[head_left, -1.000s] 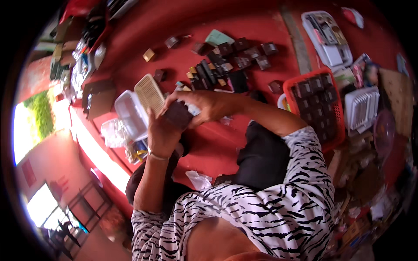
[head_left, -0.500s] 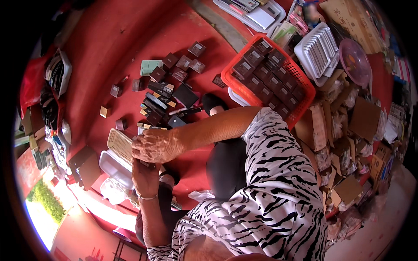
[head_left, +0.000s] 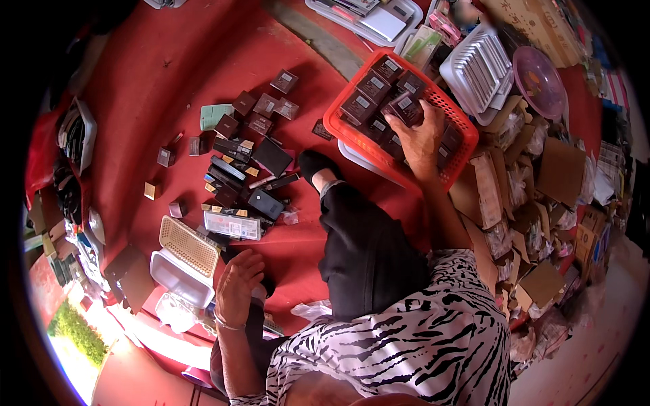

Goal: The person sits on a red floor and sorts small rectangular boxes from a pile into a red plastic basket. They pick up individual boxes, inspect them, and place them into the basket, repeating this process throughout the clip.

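Observation:
My right hand [head_left: 423, 139] reaches into an orange plastic basket [head_left: 333, 120], its thumb and fingers gripping a small dark brown box [head_left: 404, 108]. More brown boxes [head_left: 359, 107] of this kind lie packed around it, some hidden by my hand. Beside my left shin, my left hand [head_left: 235, 289] is raised with its fingers stretched out and nothing in it. Close to that hand stand a beige woven-pattern basket [head_left: 191, 245] and a white plastic tub [head_left: 177, 277]. Beyond it lies a flat clear case [head_left: 232, 225] with a label.
On the red floor ahead are loose brown boxes [head_left: 266, 105], a green box [head_left: 216, 116], a black flat case [head_left: 272, 158] and several slim packages. To the right stand a slatted white tray [head_left: 477, 68], a purple bowl [head_left: 539, 82] and torn cartons [head_left: 565, 169].
My right hand has moved from beside my left hand over to the orange basket and now grips a box there. My left hand has opened and dropped slightly nearer to me.

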`<state>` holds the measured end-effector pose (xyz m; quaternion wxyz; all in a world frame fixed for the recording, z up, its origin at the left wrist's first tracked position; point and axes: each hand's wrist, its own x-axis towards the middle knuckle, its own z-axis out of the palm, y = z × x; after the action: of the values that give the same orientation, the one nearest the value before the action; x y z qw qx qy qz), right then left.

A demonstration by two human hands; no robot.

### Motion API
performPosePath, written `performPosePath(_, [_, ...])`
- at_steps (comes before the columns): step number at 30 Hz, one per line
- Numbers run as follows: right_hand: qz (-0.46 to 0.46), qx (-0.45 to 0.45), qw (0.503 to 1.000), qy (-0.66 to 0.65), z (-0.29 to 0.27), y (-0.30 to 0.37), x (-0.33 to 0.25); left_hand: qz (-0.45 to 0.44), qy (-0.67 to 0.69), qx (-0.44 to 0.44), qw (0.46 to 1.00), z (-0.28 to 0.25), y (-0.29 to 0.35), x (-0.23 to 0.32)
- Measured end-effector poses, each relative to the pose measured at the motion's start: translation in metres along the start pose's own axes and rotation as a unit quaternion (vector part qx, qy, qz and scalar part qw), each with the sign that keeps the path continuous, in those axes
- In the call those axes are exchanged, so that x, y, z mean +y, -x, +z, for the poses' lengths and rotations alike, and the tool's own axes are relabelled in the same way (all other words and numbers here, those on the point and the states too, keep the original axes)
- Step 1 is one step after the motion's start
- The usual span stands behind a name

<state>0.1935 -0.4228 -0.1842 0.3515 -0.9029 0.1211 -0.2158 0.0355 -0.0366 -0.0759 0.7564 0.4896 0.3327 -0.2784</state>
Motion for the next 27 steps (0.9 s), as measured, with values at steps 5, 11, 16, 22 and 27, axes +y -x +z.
performPosePath(5, [-0.014,-0.048,0.997,0.059,0.025,0.002,0.036,-0.009,-0.067,0.017,0.998,0.011,0.0,0.004])
performPosePath(11, [0.164,-0.019,0.984,-0.075,0.031,0.014,0.039,-0.016,-0.105,0.037,0.994,0.006,0.0,0.0])
performPosePath(16, [0.156,-0.018,0.984,-0.083,0.049,-0.011,0.061,-0.027,-0.123,0.02,0.992,0.015,0.005,0.002])
performPosePath(22, [0.125,-0.009,0.987,-0.099,0.054,-0.014,0.075,-0.016,-0.112,-0.027,0.993,0.02,0.009,0.001])
performPosePath(27, [0.095,-0.068,0.97,0.213,0.038,-0.028,0.043,-0.031,-0.143,-0.077,0.986,0.015,0.017,0.001])
